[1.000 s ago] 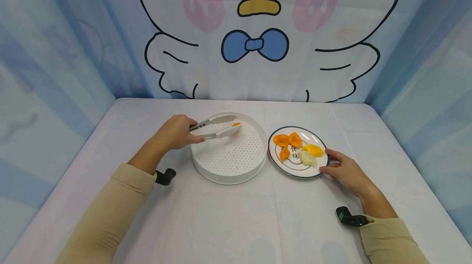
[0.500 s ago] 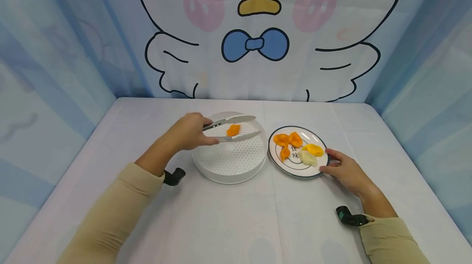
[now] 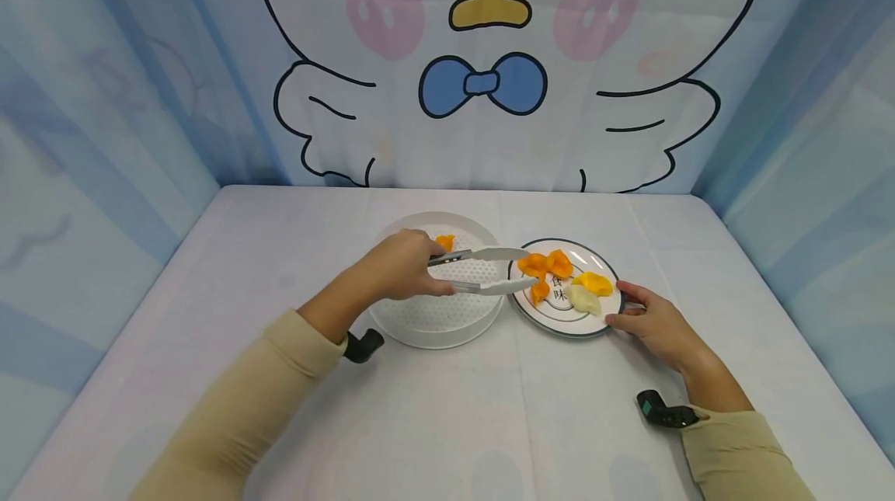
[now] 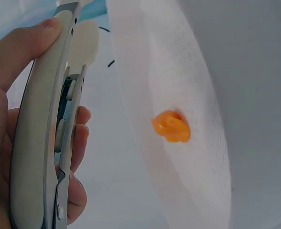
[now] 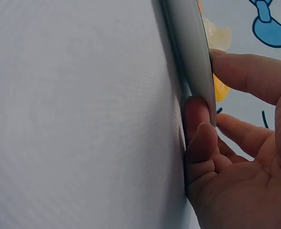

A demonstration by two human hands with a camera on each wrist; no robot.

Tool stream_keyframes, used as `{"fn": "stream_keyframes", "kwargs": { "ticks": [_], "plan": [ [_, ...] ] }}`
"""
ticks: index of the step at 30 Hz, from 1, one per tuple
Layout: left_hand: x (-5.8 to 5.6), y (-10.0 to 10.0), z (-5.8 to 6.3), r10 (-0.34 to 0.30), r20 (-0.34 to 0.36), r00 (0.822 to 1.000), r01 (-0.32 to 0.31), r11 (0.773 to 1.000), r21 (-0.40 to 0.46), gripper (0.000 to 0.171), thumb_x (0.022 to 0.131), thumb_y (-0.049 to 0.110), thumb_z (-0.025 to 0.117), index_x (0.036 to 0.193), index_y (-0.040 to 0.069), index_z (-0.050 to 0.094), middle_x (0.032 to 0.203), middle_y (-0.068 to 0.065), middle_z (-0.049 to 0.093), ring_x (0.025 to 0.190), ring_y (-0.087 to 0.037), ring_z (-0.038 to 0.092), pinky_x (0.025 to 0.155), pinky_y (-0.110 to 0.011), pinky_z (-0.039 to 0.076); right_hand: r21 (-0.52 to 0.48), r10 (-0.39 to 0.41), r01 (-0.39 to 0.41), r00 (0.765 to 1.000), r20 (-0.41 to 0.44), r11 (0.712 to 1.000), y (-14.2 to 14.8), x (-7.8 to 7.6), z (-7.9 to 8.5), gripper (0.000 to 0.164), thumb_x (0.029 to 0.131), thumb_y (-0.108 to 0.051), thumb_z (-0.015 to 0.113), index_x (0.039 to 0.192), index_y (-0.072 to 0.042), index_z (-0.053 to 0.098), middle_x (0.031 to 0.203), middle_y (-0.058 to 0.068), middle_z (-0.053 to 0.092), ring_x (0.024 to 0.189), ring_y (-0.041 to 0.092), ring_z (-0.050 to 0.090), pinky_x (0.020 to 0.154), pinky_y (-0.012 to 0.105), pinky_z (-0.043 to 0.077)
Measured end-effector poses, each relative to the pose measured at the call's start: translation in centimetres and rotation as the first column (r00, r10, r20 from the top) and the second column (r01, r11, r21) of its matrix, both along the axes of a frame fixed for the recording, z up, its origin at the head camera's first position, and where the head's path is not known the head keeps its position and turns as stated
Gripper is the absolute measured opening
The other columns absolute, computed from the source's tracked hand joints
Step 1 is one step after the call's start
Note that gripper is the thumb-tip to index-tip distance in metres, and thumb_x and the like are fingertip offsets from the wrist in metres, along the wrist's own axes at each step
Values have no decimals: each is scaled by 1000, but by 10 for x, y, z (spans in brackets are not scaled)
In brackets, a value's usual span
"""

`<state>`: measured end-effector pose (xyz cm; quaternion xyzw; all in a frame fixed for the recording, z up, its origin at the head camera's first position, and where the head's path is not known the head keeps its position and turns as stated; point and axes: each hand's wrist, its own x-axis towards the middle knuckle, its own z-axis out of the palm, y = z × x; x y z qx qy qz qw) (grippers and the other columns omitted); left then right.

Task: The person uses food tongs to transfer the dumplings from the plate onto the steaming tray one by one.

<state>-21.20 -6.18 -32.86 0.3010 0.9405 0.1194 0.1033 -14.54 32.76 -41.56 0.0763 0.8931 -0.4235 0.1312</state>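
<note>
My left hand (image 3: 405, 266) grips a pair of tongs (image 3: 482, 286) with pale tips, spread apart with nothing between them. The tips overlap the left edge of the plate (image 3: 559, 328) in the head view, by the orange dumplings (image 3: 559, 263). A yellow dumpling (image 3: 593, 284) and a pale cream one (image 3: 583, 300) also lie on this plate. My right hand (image 3: 653, 326) pinches the plate's right rim, thumb on top and fingers beneath. One orange dumpling (image 4: 171, 127) sits in the round white steamer (image 3: 437, 339), partly hidden behind my left hand in the head view.
The steamer and plate stand side by side on a white-covered table (image 3: 447, 423). A printed cloth backdrop (image 3: 482, 144) rises behind the table, with blue curtains (image 3: 804, 175) at both sides.
My left hand has moved the tongs right, from over the steamer to the plate. Their tips have spread, leaving the orange dumpling in the steamer. The right hand stays at the rim.
</note>
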Motion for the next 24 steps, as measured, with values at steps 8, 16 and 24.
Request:
{"fn": "stream_keyframes", "kwargs": {
  "ticks": [8, 16, 24],
  "plan": [
    [6, 20, -4, -20, 9, 1000, 20, 1000, -17, 53, 85, 46, 78, 118, 6, 72, 89, 2, 68, 80, -16, 57, 75, -33, 48, -4, -5, 5, 1000, 3, 1000, -2, 0, 3, 85, 93, -28, 71, 157, 1, 22, 147, 27, 32, 110, 33, 44, 80, 27, 46],
    [12, 33, -6, -19, 6, 1000, 19, 1000, -3, 38, 83, 46, 79, 93, 10, 73, 71, 7, 60, 68, -13, 53, 65, -31, 45, -15, -4, 4, 1000, 13, 1000, -2, 1, 3, 86, 94, -28, 71, 157, 2, 22, 147, 27, 31, 107, 32, 44, 77, 28, 45],
    [17, 42, -4, 37, 20, 999, -35, 997, -69, 40, 82, 50, 79, 93, 13, 72, 71, 6, 59, 68, -13, 52, 62, -29, 45, 2, 0, 0, 1000, 4, 1000, -1, 0, 2, 86, 93, -30, 71, 157, 2, 22, 147, 27, 32, 109, 34, 44, 80, 29, 46]
  ]
}}
